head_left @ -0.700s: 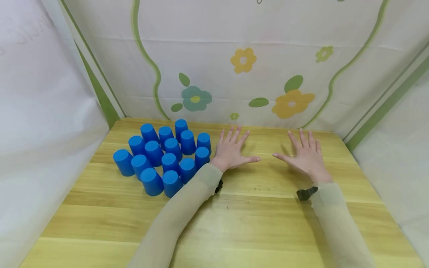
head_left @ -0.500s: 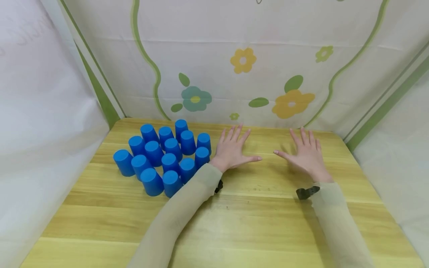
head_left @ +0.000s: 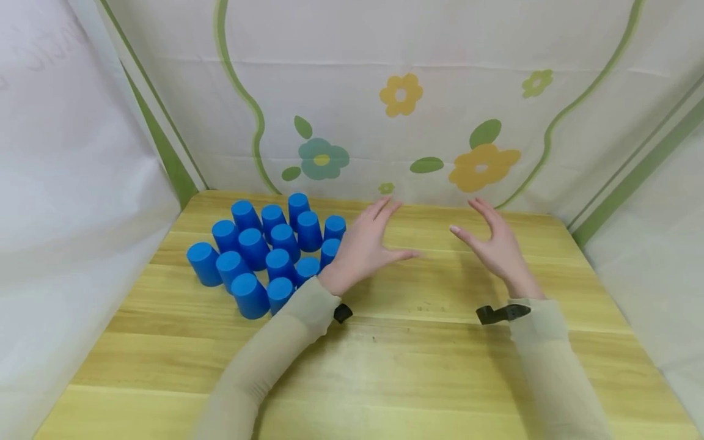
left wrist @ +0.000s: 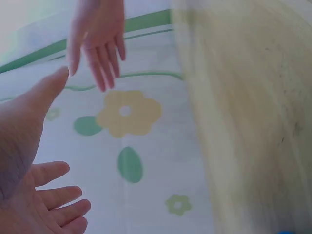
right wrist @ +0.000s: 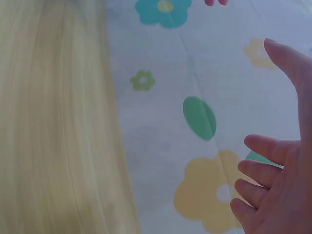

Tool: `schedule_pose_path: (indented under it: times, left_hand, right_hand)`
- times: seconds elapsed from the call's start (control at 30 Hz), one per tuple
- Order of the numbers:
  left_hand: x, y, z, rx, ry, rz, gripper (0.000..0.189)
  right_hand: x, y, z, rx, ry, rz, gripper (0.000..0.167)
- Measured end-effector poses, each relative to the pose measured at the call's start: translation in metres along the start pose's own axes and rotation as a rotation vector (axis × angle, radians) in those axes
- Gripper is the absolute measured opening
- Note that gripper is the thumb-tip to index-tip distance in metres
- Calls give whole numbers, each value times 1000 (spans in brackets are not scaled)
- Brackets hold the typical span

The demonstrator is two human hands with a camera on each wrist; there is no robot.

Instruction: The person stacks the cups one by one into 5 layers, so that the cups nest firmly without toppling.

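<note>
A: What comes first, starting from the left?

B: The blue cups (head_left: 253,252), bunched at ten o'clock on the counter (head_left: 418,366). Flat closed ends show on top, so they stand mouth down.

A: And next along?

B: The left hand (head_left: 357,252), at twelve o'clock. Its thumb stands well away from the fingers, which reach forward with only a gentle bend. It has hold of nothing. In the head view it covers part of the cups at its nine o'clock; I can't tell whether it touches any.

A: Then the right hand (head_left: 500,253)?

B: Over at two o'clock, well apart from the cups. Its thumb and fingers are widely parted too, slightly bent, with nothing between them. The flowered cloth (head_left: 352,116) hangs beyond both hands, at twelve o'clock.

A: Which step would you call this?

B: I'd judge it a ready pose, both hands free and no cup in a grip.

A: And what would handling a cup call for?

B: Probably the left hand going towards nine o'clock, its fingers curling round a single cup without knocking the close neighbours. The right hand would have farther to cross.
</note>
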State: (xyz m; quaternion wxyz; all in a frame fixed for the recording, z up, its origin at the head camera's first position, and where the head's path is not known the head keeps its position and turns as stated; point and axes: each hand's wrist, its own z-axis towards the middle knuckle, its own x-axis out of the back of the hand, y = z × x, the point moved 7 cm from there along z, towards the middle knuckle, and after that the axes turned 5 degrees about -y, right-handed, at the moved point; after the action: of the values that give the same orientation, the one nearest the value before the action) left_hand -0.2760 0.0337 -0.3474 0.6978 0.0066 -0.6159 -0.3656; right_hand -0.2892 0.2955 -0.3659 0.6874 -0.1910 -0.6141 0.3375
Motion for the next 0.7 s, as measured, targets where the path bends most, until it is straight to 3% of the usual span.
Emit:
schedule_pose_path:
  times: [0.37,0.7]
  left_hand:
    - [58,-33,-46,-4,174,-346,87]
    - [67,-77,-96,127,96,-421,86]
  right_hand:
    - [-26,-41,2,99,9,259,68]
    - [-72,-62,2,138,-112,354,72]
